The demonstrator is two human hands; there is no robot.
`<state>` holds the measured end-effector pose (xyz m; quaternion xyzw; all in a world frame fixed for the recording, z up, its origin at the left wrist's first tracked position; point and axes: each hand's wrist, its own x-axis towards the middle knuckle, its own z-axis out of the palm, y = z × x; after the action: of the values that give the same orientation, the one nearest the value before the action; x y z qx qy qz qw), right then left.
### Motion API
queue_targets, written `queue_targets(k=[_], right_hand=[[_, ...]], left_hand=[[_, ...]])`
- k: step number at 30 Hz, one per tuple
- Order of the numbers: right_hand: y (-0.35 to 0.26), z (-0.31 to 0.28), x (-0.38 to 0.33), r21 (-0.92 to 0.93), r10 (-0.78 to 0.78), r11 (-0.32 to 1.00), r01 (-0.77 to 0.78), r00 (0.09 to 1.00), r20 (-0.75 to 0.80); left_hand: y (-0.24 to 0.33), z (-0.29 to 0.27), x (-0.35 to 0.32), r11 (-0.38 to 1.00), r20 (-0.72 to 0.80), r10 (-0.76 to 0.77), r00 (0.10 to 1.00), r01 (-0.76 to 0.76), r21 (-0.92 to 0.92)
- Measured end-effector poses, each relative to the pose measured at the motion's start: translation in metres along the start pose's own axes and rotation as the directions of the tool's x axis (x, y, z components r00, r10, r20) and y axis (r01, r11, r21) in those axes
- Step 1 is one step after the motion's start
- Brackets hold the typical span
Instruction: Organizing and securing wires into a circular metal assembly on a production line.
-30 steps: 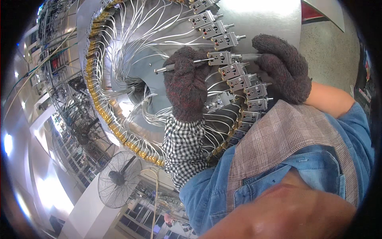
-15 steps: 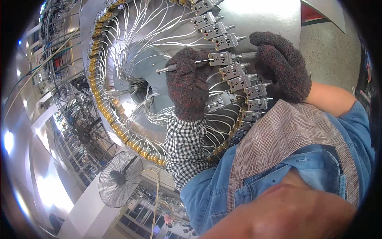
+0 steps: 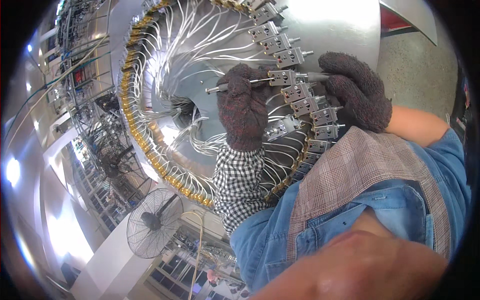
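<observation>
An industrial workshop or factory floor: a circular machine (image 3: 212, 112) strung with white cables (image 3: 203, 146), metal framework (image 3: 70, 62) crowding its left side, a wire-guarded fan (image 3: 151, 221) at its lower left, and speckled flooring (image 3: 420, 75) to its right.

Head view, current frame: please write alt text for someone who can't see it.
A person's gloved left hand holds a slim metal tool, its tip at a metal block; the gloved right hand grips a grey rod at the block's other end. White wires and brass-coloured fittings lie to the left.
</observation>
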<state>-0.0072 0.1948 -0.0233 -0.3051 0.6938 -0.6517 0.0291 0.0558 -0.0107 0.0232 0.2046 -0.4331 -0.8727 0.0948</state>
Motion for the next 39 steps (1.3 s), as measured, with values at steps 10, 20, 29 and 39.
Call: queue_targets(k=[10, 20, 29, 39], right_hand=[[0.022, -0.051, 0.039, -0.23, -0.008, 0.973, -0.018, 0.994, -0.111], [0.004, -0.035, 0.082, -0.506, 0.176, 0.862, -0.023, 0.95, 0.257], [-0.02, -0.044, 0.132, -0.431, 0.066, 0.901, 0.056, 0.963, 0.263], [-0.051, 0.182, 0.239, -0.19, -0.18, 0.652, 0.734, 0.394, 0.901]], left_hand=[[0.041, 0.067, 0.005, 0.592, 0.294, 0.055, 0.954, -0.268, 0.76], [0.072, 0.054, 0.007, 0.761, 0.134, -0.251, 0.959, 0.11, 0.639], [0.157, -0.086, -0.116, -0.203, 0.051, 0.404, 0.913, 0.035, 0.979], [0.089, -0.004, -0.072, 0.192, -0.783, 0.32, 0.533, 0.773, 0.604]])
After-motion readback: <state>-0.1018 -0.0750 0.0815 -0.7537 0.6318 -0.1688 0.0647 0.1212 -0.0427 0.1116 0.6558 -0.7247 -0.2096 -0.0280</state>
